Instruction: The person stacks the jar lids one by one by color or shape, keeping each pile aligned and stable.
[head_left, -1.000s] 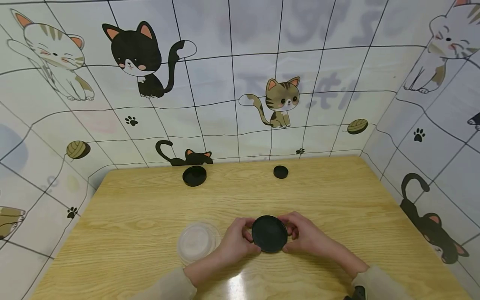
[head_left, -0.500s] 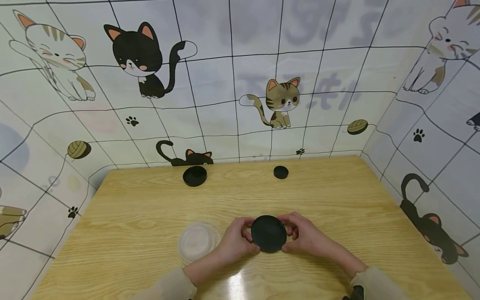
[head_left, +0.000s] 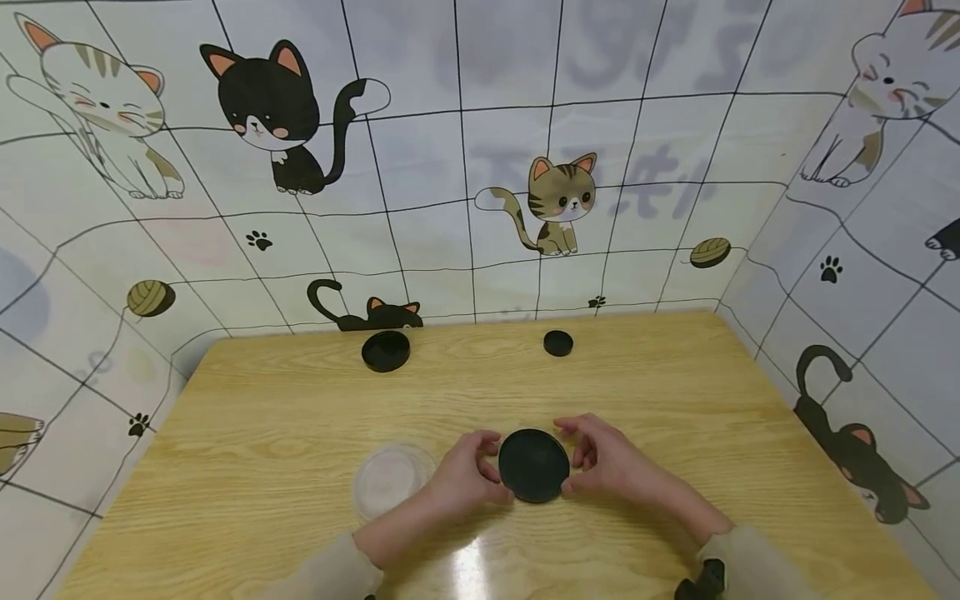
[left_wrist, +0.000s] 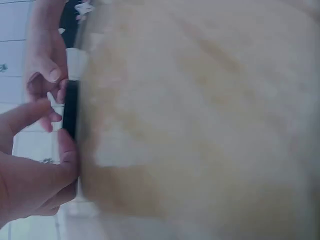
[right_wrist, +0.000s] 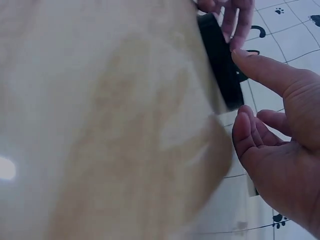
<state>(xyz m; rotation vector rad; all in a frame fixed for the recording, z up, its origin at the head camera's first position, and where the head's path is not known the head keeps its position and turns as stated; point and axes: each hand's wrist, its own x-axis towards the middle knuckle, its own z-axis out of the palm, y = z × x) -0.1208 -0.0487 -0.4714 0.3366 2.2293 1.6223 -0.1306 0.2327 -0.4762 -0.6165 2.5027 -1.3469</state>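
Observation:
A round, shallow black dish lies on the wooden table between the two hands. The left hand is at its left rim, fingers and thumb spread and loosely bent, with a slight gap showing at the fingertips. On the other side the right hand has its fingers and thumb parted around the right rim, thumb close to the edge. Seen edge-on in the left wrist view, the black dish is a dark band near the fingers. In the right wrist view, the fingertips stand off the black dish.
Left of the left forearm lies a clear round plastic piece, partly covered by the arm. A black round dish and a smaller black disc sit near the table's back edge. Cat-printed cloth surrounds the table.
Both hands gripped the rim of the black dish before; now their fingers have loosened and moved slightly away from it. The dish stays in about the same spot.

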